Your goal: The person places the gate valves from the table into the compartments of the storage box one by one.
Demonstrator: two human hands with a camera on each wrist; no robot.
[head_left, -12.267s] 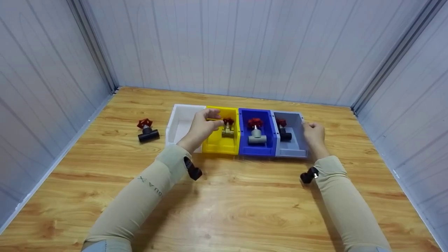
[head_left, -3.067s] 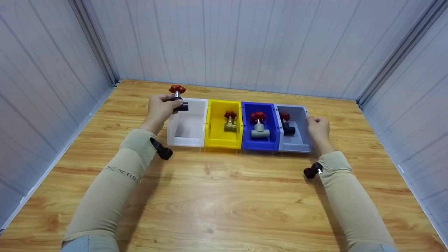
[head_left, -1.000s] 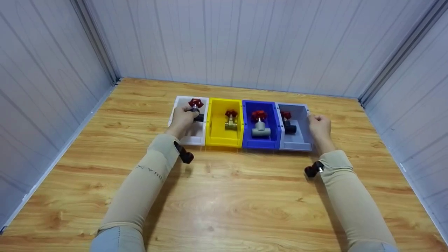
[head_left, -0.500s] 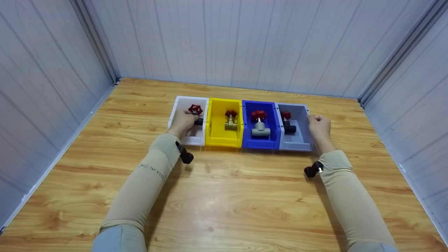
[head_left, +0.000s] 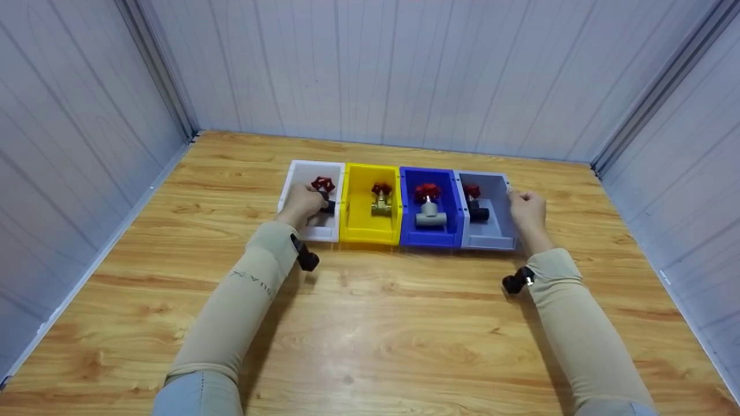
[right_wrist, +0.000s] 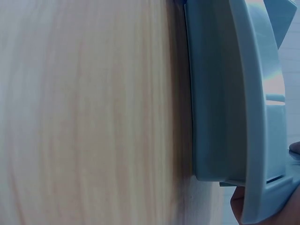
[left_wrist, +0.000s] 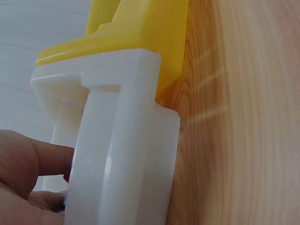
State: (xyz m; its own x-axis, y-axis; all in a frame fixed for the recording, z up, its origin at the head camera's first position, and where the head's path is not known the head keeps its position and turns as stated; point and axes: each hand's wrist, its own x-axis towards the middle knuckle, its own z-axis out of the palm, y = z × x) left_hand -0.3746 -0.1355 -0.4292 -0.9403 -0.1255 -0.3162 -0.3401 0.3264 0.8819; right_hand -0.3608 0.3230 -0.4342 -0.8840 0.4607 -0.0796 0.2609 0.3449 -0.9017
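Down inside the white bin (head_left: 319, 233), my left hand (head_left: 302, 205) grips a black tee-shaped valve with a red handwheel (head_left: 323, 184). In the left wrist view the white bin's front wall (left_wrist: 122, 159) hides most of that valve; part of the left hand (left_wrist: 28, 173) shows behind it. My right hand (head_left: 528, 212) pinches the right wall of the grey bin (head_left: 488, 241), its fingers curled over the rim. The right wrist view has the grey bin's side (right_wrist: 218, 103) close up, with parts of the right hand at its edge.
Joined between the white and grey bins are a yellow bin (head_left: 370, 234) with a brass valve (head_left: 381, 205) and a blue bin (head_left: 430, 238) with a grey valve (head_left: 430, 217). Another black valve (head_left: 478, 214) lies in the grey bin. Panel walls enclose the wooden table (head_left: 393, 323).
The black valve lay on the table left of the bins, then was lifted by my left hand and lowered into the white bin. My right hand has stayed at the grey bin's edge.
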